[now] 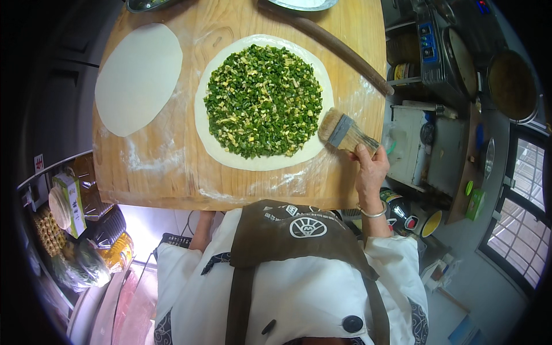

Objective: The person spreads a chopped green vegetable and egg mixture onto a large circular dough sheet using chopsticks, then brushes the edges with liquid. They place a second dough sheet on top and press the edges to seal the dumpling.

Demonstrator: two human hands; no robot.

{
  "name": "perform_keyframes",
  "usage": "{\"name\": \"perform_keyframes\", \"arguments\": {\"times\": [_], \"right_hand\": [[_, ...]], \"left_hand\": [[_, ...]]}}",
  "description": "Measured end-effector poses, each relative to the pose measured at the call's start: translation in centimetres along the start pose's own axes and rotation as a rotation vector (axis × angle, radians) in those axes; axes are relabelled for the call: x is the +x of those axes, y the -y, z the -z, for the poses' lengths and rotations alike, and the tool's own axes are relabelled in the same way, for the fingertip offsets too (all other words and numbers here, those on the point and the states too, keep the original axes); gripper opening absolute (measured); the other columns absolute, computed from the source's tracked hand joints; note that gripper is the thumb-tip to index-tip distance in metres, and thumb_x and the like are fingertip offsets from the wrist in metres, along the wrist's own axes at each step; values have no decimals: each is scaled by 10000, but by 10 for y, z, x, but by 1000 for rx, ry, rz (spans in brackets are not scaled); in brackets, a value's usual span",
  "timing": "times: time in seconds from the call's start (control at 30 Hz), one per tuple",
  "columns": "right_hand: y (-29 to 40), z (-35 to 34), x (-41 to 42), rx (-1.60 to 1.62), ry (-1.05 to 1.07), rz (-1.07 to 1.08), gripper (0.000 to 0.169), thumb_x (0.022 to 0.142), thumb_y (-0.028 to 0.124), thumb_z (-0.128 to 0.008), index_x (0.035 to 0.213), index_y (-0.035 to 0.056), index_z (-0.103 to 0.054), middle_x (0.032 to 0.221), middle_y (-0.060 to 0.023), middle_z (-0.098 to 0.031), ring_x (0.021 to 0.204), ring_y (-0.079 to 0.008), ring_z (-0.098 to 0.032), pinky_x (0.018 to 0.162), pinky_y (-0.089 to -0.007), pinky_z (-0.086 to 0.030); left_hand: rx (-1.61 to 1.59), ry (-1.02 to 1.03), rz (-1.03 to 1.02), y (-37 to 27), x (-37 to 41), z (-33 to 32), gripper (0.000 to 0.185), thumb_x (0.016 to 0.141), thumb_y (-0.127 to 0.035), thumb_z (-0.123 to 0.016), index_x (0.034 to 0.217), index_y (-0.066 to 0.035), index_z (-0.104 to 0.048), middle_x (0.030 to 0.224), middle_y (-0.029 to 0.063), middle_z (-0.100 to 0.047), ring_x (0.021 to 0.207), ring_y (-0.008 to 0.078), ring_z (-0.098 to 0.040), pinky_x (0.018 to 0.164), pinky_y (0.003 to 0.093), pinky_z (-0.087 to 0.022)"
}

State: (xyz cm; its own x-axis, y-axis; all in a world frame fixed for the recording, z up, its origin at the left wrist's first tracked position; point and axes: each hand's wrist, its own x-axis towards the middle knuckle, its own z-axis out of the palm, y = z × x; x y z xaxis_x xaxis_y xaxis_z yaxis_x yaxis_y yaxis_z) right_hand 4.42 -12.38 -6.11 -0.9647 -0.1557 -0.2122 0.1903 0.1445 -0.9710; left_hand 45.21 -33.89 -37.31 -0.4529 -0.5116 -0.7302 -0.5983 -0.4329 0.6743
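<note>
My right hand (371,166) grips the wooden handle of a flat bristle brush (343,130). The brush's bristles touch or hover at the lower right rim of a round sheet of dough (276,163). Chopped green leaves with small yellow bits, a filling (263,101), cover the dough's middle and leave a pale rim around it. To the left lies a second, bare sheet of dough (139,79). My left hand is hidden below the edge of the wooden board; only its forearm shows.
A long wooden rolling pin (336,45) lies slantwise at the upper right of the floured wooden board (224,196). Two metal bowls, one holding white powder (304,3), stand at the far edge. Bottles and boxes are at lower left; a round griddle (461,62) is at right.
</note>
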Motion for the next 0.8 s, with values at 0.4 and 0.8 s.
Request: {"name": "perform_keyframes", "arguments": {"times": [0.4, 0.8], "right_hand": [[1, -5, -51, 96, -17, -229, 177, 824, 43, -583, 954, -46, -503, 822, -130, -612, 603, -176, -608, 543, -267, -520], [-3, 0, -82, 240, 135, -609, 221, 818, 46, -589, 961, -51, -451, 818, -173, -611, 612, -225, -637, 579, -323, -554]], "left_hand": [[62, 52, -19, 1, 8, -1, 465, 861, -250, -549, 1259, -81, -378, 1171, 89, -494, 1056, 212, -502, 849, 360, -464], [104, 77, -58, 28, 3, 12, 469, 877, -283, -524, 1270, -89, -358, 1165, 82, -493, 1027, 216, -520, 824, 363, -485]]}}
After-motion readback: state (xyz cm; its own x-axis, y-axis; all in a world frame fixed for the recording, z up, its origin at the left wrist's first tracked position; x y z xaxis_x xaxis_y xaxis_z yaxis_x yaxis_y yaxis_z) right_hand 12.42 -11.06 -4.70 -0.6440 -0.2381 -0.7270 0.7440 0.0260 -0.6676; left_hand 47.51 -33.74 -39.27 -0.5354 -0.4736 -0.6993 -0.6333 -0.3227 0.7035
